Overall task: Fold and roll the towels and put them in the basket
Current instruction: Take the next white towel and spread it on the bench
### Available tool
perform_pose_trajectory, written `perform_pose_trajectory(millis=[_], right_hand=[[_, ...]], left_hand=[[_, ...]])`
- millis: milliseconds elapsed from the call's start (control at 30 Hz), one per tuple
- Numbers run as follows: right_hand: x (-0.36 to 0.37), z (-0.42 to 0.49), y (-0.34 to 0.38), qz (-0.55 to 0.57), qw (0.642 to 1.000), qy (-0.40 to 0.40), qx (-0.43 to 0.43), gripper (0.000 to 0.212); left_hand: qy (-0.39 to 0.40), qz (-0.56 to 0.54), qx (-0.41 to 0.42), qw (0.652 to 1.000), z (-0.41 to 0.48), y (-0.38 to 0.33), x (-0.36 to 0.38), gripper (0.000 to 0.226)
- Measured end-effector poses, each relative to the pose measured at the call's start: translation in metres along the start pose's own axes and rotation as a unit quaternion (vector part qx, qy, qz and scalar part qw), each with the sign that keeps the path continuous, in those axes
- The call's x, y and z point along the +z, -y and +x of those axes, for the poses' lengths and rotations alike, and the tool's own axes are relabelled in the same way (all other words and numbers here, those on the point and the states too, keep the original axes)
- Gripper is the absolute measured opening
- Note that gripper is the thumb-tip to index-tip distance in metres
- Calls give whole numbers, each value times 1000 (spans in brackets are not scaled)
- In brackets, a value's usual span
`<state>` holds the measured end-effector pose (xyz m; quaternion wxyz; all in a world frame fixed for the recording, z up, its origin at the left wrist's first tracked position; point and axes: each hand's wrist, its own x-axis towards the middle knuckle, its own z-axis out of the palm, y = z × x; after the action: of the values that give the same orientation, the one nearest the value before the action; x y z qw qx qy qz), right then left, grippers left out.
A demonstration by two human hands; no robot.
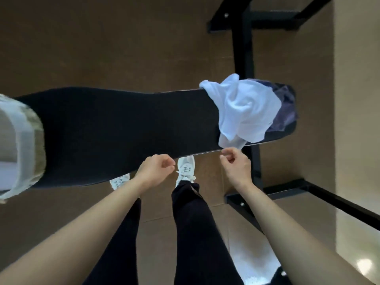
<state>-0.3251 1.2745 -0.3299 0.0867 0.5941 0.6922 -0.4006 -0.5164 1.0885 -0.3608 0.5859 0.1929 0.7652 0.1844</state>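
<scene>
A crumpled white towel [244, 112] lies on the right end of the long dark table [123, 130], one corner hanging over the near edge. Under it, further right, a purple towel [284, 112] shows in part. The basket [38, 140], woven with a pale liner, stands on the table's left end, cut off by the frame. My right hand [236, 166] hovers just below the white towel's hanging corner, fingers loosely curled, holding nothing. My left hand [155, 169] is at the table's near edge, fingers curled in, empty.
Black metal table legs and floor rails [244, 48] run along the right side on a brown tiled floor. My legs and white shoes [186, 167] stand under the near edge. A beige wall [357, 99] closes off the right.
</scene>
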Motion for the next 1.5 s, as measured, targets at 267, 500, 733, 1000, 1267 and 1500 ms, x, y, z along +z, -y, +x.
perform_pose_trajectory(millis=[267,500,733,1000,1267,1500], right_hand=[[-59,87,-57,56,994,-83,41,44],[-61,140,-65,-127,987,-60,-75,68],[-67,155,-74,-201,975,-30,-87,65],[-99,156,-70,-158,985,-36,-63,21],[-147,143,-38,-95,982,-151,-69,23],[-194,140,86,-46,971,-171,-161,16]], left_hand=[[-6,-61,14,998,71,-96,68,24],[-56,-108,55,991,132,-173,117,78],[-133,-255,-92,953,154,-191,121,26],[-76,-381,-4,921,120,-203,51,28],[-235,57,207,948,109,-238,3,16],[-265,0,235,935,74,-280,-77,32]])
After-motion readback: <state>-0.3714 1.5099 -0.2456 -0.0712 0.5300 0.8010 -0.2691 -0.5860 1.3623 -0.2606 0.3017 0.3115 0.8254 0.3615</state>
